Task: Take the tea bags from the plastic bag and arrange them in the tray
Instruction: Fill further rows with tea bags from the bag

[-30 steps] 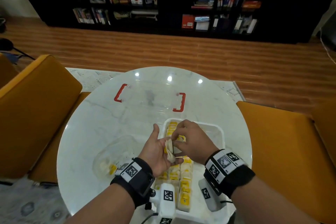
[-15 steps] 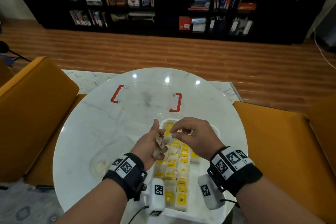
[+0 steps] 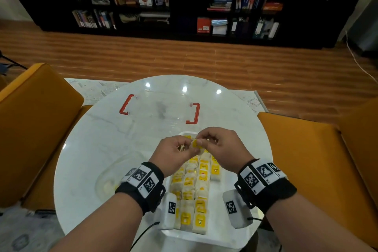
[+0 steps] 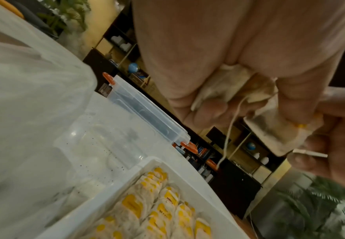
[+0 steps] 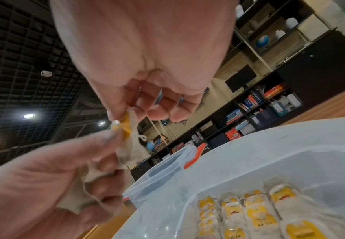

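Hands meet above the far end of the tray (image 3: 219, 237), both raised off the table (image 3: 86, 149). The left hand (image 3: 173, 154) has its fingers curled round a small clump of tea bags (image 4: 224, 87), with a loose string (image 4: 231, 122) hanging down from them. The right hand (image 3: 222, 148) pinches one tea bag (image 3: 196, 145) by its yellow tag between thumb and forefinger, while its other fingers (image 5: 167, 111) are bent in loosely and hold nothing. That tea bag sits between the two hands, touching the left thumb too (whether it has come fully free of the clump cannot be told). Below, the white tray holds neat rows of tea bags (image 3: 199, 192) with yellow tags up; its right part is bare. The plastic bag (image 3: 117, 174) lies crumpled on the table just left of the tray, near the left wrist. A clear lid with red clips (image 3: 161, 108) rests farther away, toward the far side of the table.
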`<state>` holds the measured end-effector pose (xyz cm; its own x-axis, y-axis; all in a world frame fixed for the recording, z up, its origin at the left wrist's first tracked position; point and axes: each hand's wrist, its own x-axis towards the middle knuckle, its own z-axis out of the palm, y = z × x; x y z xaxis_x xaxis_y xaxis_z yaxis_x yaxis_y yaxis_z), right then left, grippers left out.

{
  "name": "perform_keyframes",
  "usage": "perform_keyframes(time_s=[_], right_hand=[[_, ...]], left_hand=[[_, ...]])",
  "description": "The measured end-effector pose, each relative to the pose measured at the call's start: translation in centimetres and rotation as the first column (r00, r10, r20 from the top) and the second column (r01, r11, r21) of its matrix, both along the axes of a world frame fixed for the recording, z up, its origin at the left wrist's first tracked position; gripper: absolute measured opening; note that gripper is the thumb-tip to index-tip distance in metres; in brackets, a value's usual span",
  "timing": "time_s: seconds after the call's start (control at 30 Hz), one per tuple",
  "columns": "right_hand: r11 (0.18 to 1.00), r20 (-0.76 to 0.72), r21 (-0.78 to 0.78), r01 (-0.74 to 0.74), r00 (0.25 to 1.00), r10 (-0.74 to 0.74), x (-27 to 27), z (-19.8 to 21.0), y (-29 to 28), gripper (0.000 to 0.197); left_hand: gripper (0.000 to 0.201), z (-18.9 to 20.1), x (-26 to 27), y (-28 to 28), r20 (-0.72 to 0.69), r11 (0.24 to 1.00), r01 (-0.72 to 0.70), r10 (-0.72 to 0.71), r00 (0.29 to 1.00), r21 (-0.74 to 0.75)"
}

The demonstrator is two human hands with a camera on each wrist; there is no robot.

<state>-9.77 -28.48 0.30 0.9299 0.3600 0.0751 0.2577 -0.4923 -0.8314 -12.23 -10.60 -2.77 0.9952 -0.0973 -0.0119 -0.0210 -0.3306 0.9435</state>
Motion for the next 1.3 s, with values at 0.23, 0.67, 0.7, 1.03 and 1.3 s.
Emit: perform_keyframes(time_s=[0.23, 0.67, 0.7, 1.03, 1.3], right_hand=[[0.962, -0.054, -0.264, -0.065, 0.997, 0.052, 1.0, -0.3, -2.0, 0.011], [0.610, -0.411, -0.687, -0.394, 0.904, 0.121, 0.6, -7.2, -3.3, 0.011], [0.619, -0.401, -0.691, -0.373, 0.910, 0.101, 0.9, -7.9, -3.1, 0.012], [0.652, -0.322, -0.729, -0.211, 0.945, -0.055, 2.3, -10.5, -2.0, 0.012], [0.661, -0.363, -0.696, -0.279, 0.932, 0.010, 1.7, -9.5, -2.6, 0.007]], left_hand=[[0.012, -2.0, 0.4, -1.2, -0.030, 0.944, 0.020, -0.011, 0.999, 0.329], [0.016, -5.1, -0.3, 0.0, -0.200, 0.946, 0.018, 0.049, 0.979, 0.322], [0.017, -5.1, -0.4, 0.1, -0.207, 0.946, 0.017, 0.053, 0.977, 0.323], [0.018, -5.4, -1.2, 0.4, -0.259, 0.918, 0.073, 0.033, 0.965, 0.390], [0.022, -6.2, -1.2, 0.6, -0.300, 0.871, 0.121, 0.032, 0.953, 0.476]])
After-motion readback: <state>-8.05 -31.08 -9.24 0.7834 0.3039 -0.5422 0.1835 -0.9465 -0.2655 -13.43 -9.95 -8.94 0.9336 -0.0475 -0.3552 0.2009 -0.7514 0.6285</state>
